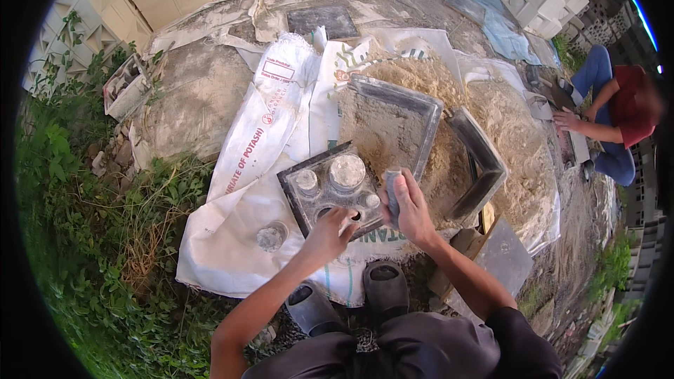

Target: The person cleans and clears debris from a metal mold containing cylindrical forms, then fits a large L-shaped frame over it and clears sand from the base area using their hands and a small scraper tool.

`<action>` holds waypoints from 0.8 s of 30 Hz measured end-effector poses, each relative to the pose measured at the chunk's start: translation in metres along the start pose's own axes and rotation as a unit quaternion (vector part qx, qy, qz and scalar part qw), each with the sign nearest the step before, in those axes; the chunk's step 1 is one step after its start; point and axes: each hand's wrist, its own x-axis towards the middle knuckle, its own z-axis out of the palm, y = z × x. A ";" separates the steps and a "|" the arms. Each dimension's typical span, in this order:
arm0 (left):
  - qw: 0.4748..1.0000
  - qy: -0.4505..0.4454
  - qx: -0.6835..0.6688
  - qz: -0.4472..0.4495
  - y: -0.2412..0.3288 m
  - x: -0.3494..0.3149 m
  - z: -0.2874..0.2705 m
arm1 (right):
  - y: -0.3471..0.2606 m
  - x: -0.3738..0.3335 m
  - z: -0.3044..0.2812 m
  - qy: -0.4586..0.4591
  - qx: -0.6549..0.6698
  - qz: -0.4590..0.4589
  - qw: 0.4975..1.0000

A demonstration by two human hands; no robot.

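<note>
White woven sacks (239,235) bear a sand heap (523,168) and a sand-filled black frame (397,92) crowding a square mould (324,196). The left hand (330,236) bends its fingers over the mould, hold unclear; by the mould's right corner, the right hand (416,217) grips a grey block (392,195), long axis pointing away from the body.

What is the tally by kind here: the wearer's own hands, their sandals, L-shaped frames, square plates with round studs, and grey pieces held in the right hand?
Hands: 2 (left hand, right hand)
Sandals: 2 (left sandal, right sandal)
L-shaped frames: 2 (near frame, far-right frame)
Studded plate: 1
Held grey piece: 1
Total: 8
</note>
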 end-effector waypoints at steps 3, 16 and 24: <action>0.913 0.102 0.396 0.013 -0.029 -0.025 0.055 | 0.031 -0.027 -0.046 0.008 -0.154 0.226 0.962; 0.936 0.045 0.339 0.089 -0.065 -0.003 0.045 | 0.132 -0.058 -0.039 -0.042 -0.303 0.205 0.930; 0.950 0.047 0.293 0.097 -0.046 -0.003 0.025 | 0.149 -0.048 -0.024 0.016 -0.365 0.146 0.919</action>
